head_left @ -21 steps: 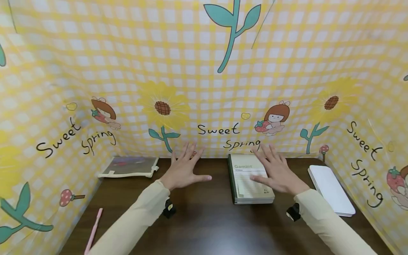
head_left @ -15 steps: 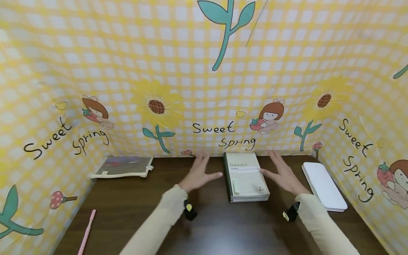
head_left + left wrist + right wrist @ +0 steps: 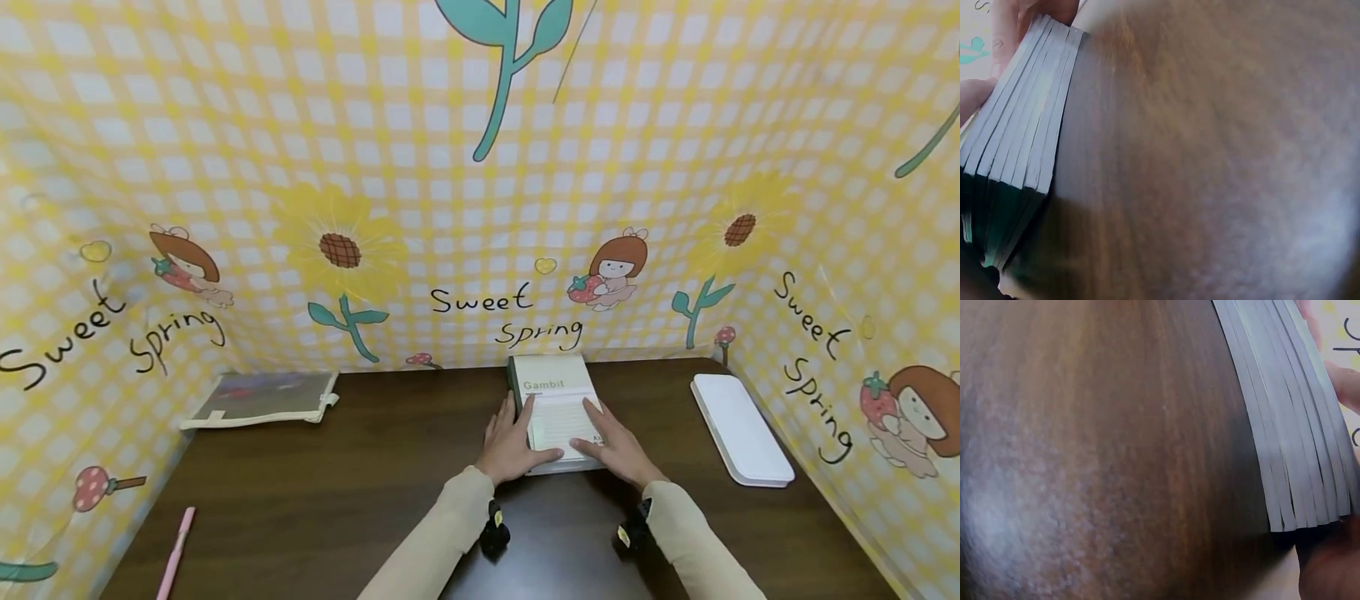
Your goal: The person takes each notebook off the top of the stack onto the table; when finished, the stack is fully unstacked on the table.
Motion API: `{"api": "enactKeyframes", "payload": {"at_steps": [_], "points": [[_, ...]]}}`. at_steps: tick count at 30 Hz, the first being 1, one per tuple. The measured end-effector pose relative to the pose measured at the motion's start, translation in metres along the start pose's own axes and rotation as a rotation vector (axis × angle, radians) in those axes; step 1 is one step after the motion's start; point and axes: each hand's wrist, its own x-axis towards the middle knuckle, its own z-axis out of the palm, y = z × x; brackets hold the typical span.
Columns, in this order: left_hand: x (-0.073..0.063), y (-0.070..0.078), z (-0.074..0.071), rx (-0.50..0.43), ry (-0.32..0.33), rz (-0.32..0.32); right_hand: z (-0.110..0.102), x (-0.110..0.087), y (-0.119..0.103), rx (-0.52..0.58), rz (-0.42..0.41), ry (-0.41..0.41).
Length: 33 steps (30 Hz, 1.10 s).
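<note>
A stack of notebooks (image 3: 557, 417) with a cream cover printed "Gambit" and a dark green spine lies at the back middle of the table. My left hand (image 3: 510, 446) grips its left side, thumb laid over the front part of the top cover. On the opposite side my right hand (image 3: 618, 446) holds the stack, its thumb also on the cover. In the left wrist view the page edges of the notebooks (image 3: 1022, 106) show as several layers. The right wrist view shows the same layered notebooks (image 3: 1291, 425), with fingers (image 3: 1332, 569) at the side.
To the right lies a white case (image 3: 742, 429). A mesh zip pouch (image 3: 262, 400) sits at the back left, and a pink pen (image 3: 176, 550) at the front left. A yellow checked cloth (image 3: 450, 208) encloses the dark wooden table (image 3: 360, 467).
Both hands, earlier spread in the air, have come down and inward onto the two sides of the notebook stack. The head view has shifted slightly right.
</note>
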Motion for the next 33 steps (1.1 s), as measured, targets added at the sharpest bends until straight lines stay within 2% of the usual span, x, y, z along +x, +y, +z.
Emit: {"api": "enactKeyframes", "payload": {"at_steps": [10,16,19,22,26,29,33], "points": [[0.001,0.006,-0.007,0.01,-0.004,-0.038,-0.001,0.004,-0.007,-0.02,-0.007,-0.027],[-0.001,0.008,-0.008,0.012,0.042,-0.009,0.001,0.007,-0.006,-0.047,-0.022,-0.029],[-0.001,0.016,-0.014,0.0,0.066,0.015,0.001,0.008,-0.005,-0.047,-0.029,-0.038],[0.002,0.032,-0.024,-0.096,0.069,0.03,0.0,0.008,-0.004,-0.043,-0.026,-0.034],[0.012,0.051,-0.037,-0.331,0.082,-0.008,-0.001,0.008,-0.002,-0.037,-0.021,-0.02],[0.017,0.052,-0.04,-0.47,0.065,-0.091,-0.002,0.007,-0.001,-0.033,-0.021,-0.027],[0.019,0.045,-0.034,-0.56,0.007,-0.168,-0.004,0.001,0.004,-0.045,-0.006,-0.036]]}}
